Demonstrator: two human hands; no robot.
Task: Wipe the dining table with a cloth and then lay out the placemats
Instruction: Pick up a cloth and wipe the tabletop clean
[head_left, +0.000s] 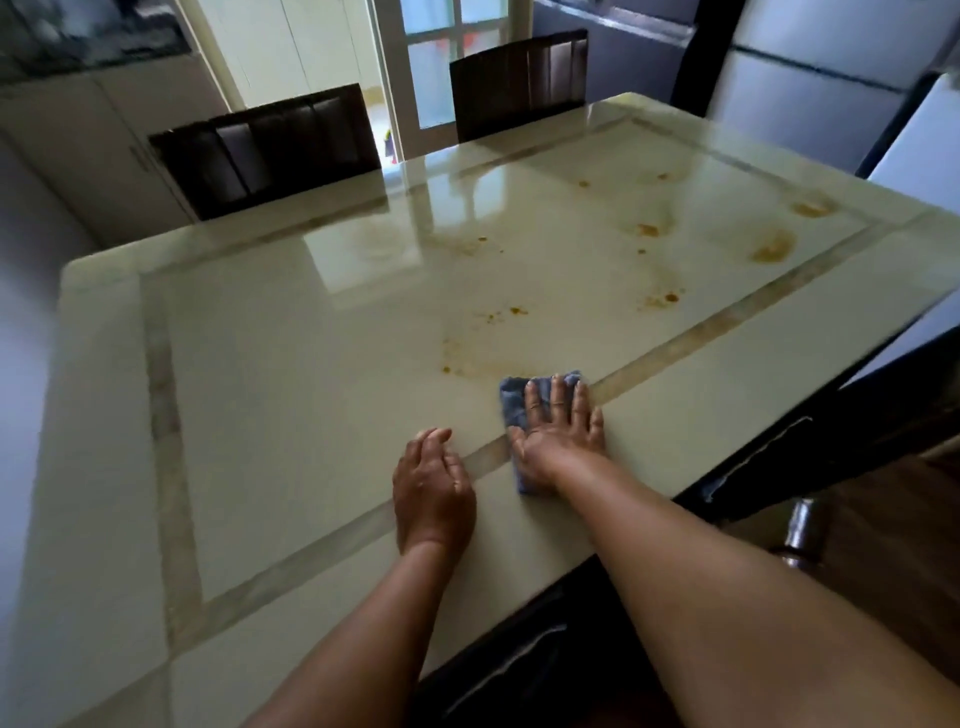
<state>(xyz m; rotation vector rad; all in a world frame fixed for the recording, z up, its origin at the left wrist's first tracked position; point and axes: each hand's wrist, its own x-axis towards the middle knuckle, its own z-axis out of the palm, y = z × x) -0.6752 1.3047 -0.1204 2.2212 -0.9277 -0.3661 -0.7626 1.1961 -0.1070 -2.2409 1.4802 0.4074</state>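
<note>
the dining table (291, 374) is big and glossy, in a pale cream colour, with a darker beige band that makes a frame a little inside the edge. the surface reflects the light from a glass door (447, 67) at the far side of the room. many orange-brown stains (774, 247) lie on the far right half of the table, some as small dots and some as wider smears, and one faint smear is just beyond the cloth.

the right hand (558, 431) lies flat and spread on a blue cloth (514, 400), pressing it on the table near the front edge, where the beige band passes. the fingers are straight, they do not grasp the cloth. the cloth is folded, and part of it shows beyond the fingertips and below the wrist.

the left hand (434, 483) rests on the table just beside the right one, apart from the cloth. its fingers are loosely curled and it holds nothing.

two dark chairs (270, 145) stand at the far side of the table, pushed close to it. behind them are pale cabinets (104, 140) on the left. a dark chair back (519, 665) shows under the near edge of the table, between the arms, and wooden floor (883, 499) is at the right.
</note>
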